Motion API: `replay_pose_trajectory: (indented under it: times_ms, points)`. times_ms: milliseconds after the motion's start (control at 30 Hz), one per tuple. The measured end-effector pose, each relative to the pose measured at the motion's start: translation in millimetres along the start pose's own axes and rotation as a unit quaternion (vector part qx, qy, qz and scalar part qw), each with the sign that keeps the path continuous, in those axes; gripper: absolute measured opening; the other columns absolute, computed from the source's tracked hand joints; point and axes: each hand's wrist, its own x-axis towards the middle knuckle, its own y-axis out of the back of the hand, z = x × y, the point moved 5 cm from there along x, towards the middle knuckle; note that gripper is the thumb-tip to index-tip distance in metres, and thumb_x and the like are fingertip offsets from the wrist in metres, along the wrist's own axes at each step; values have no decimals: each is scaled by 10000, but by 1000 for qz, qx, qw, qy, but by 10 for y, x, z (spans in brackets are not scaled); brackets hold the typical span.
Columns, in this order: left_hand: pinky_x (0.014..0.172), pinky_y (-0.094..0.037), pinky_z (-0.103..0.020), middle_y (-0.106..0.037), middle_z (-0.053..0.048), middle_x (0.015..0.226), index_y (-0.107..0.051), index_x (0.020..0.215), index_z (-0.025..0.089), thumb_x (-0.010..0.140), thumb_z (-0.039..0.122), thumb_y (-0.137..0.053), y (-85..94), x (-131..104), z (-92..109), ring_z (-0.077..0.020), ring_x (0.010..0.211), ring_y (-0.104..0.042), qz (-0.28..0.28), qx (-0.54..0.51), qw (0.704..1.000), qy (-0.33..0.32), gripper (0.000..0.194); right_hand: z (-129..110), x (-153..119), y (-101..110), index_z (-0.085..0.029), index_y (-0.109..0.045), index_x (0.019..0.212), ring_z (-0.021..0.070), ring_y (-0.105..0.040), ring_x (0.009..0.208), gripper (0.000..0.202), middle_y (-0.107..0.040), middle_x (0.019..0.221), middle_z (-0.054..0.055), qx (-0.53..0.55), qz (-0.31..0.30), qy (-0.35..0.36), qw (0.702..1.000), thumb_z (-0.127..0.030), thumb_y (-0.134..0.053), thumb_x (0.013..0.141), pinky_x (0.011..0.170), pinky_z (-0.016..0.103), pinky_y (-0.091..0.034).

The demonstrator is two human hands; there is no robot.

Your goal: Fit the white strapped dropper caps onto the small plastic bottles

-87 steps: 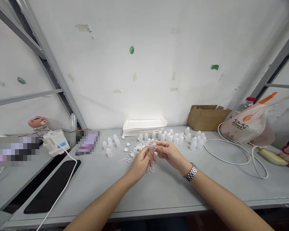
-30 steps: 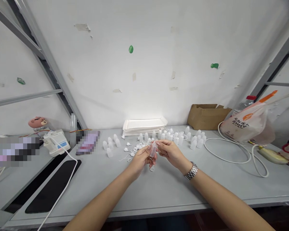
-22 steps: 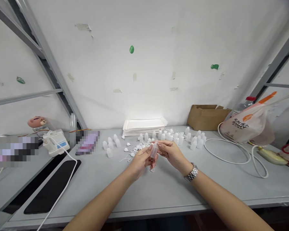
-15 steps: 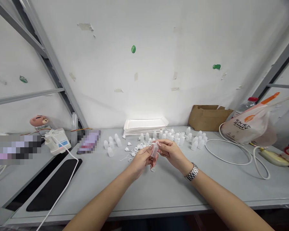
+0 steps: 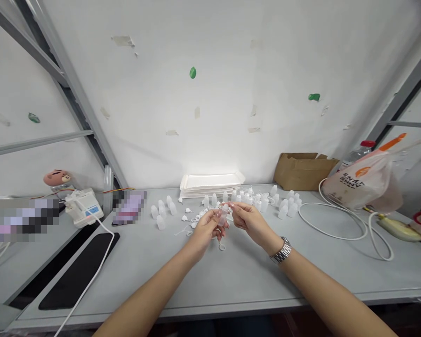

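Observation:
A small translucent plastic bottle (image 5: 223,216) is gripped between the thumb and fingers of my left hand (image 5: 207,228), above the middle of the table. My right hand (image 5: 248,219) is closed in a pinch right beside the bottle's top; what its fingertips hold is too small to make out. Below my left fingers a thin white ring strap (image 5: 222,247) shows. Behind my hands lies a pile of white caps with straps (image 5: 200,216), partly hidden by them. Capped bottles (image 5: 257,202) stand beyond my right hand.
Several uncapped bottles (image 5: 161,222) stand to the left, more bottles (image 5: 283,211) to the right. White trays (image 5: 210,191) are stacked at the wall. Further right are a cardboard box (image 5: 298,173), a white cable (image 5: 331,238) and a plastic bag (image 5: 358,185). A black pad (image 5: 79,271) lies left.
The bottle has turned more upright in my left hand. My right fingers have shifted slightly and curled tighter beside its top. The ring strap hangs a little more clearly in view.

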Motion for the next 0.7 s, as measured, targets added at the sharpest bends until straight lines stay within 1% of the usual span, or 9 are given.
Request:
replay_pose_trajectory:
  times_ms: [100, 167, 233, 333, 500, 700]
  points:
    - [460, -333, -193, -567, 0, 672, -467, 924, 170, 759, 479, -540, 37, -1, 23, -79, 495, -495, 38, -8, 999, -11, 358, -30, 2, 94, -156, -620, 992, 66, -191, 433, 369, -256, 458, -94, -7, 79, 27, 997, -439, -559, 765, 433, 230, -174]
    - [455, -332, -191, -569, 8, 666, -454, 981, 184, 758, 476, -545, 63, -4, 42, -80, 490, -496, 63, -14, 998, -21, 379, -54, -7, 130, -159, -615, 984, 68, -202, 431, 360, -265, 458, -91, -13, 112, 48, 993, -440, -553, 767, 429, 229, -175]
    - [450, -335, -190, -568, 15, 663, -442, 1069, 207, 755, 473, -554, 82, -4, 58, -80, 483, -497, 78, -17, 996, -30, 426, -63, -16, 121, -157, -617, 959, 69, -210, 428, 344, -274, 448, -89, -13, 110, 60, 992, -440, -537, 780, 430, 232, -178]
    - [456, -345, -186, -573, 15, 669, -418, 1168, 241, 755, 466, -561, 92, 1, 68, -78, 488, -503, 79, -19, 996, -37, 492, -40, -26, 74, -150, -619, 952, 69, -216, 423, 347, -285, 436, -87, -17, 90, 63, 994, -443, -513, 798, 433, 236, -171]
    - [455, -350, -184, -571, 13, 674, -439, 1162, 237, 754, 473, -560, 90, 11, 41, -80, 497, -512, 73, -9, 997, -33, 487, 6, -30, 29, -154, -619, 986, 68, -209, 420, 360, -272, 434, -88, -41, 70, 68, 994, -441, -489, 812, 432, 236, -158]
    - [444, -348, -185, -575, 13, 666, -433, 1136, 209, 750, 485, -557, 87, 25, 12, -80, 478, -510, 73, 7, 997, -35, 490, -6, -34, 15, -144, -626, 976, 72, -218, 421, 385, -271, 435, -85, -69, 69, 62, 993, -460, -488, 805, 429, 237, -174]
